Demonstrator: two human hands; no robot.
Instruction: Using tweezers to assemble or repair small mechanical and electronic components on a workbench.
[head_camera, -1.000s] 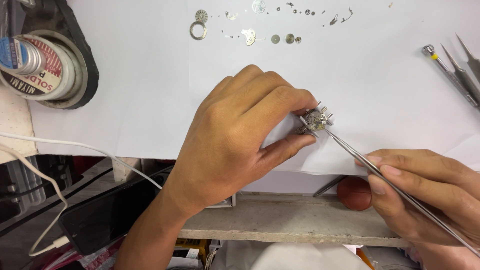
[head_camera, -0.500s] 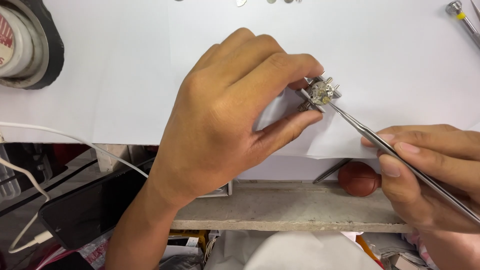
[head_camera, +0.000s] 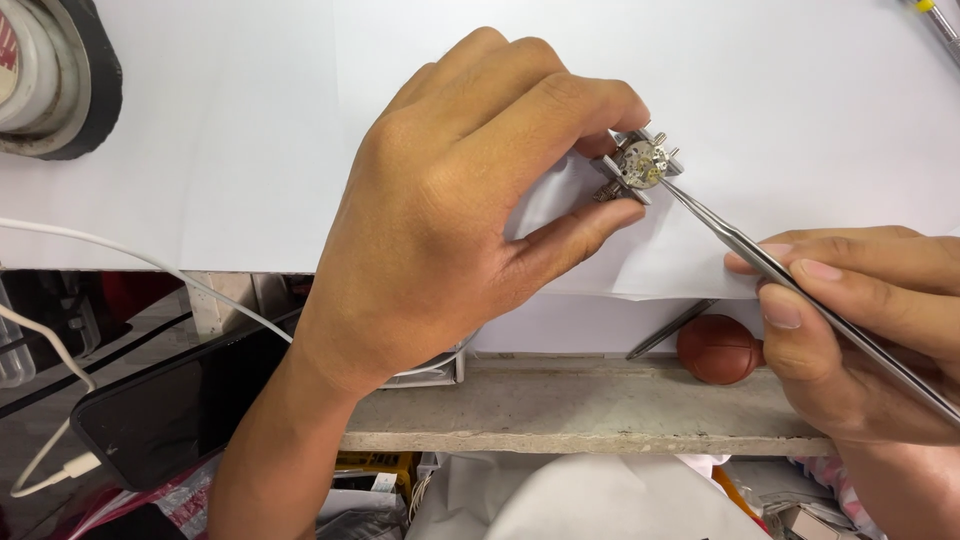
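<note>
Left hand pinches small silver metal movement holder on white paper-covered surface, just beyond its fingertips. Right hand grips slim steel tweezers, tips touching movement. Advice: light touch, firm brace.

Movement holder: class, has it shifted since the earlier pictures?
No. The movement holder stays up-left of the brown ball, as before; only the camera moved.
</note>
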